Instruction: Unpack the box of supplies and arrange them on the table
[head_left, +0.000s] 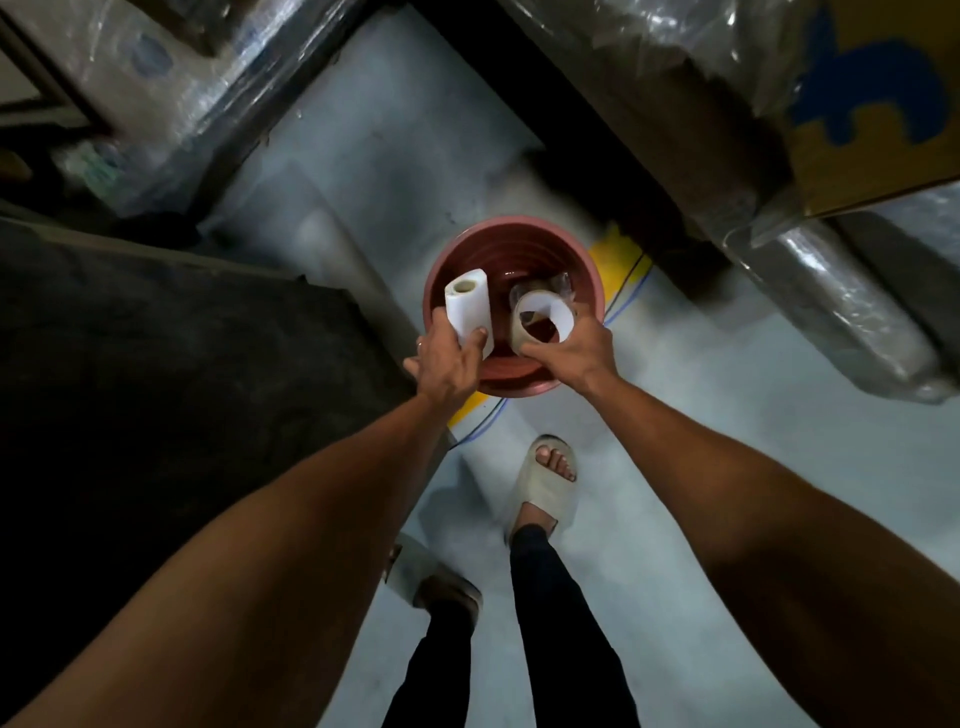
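Observation:
A reddish-brown round bucket stands on the pale floor below me. My left hand grips a white roll with a cardboard core over the bucket's left side. My right hand holds a wide tape roll with a white inner ring over the bucket's right side. Something clear and shiny lies inside the bucket behind the tape; I cannot tell what it is.
A dark surface fills the left side. Plastic-wrapped bundles lie at the right and upper left. A yellow box with blue print is at the upper right. My feet in sandals stand on the floor near yellow markings.

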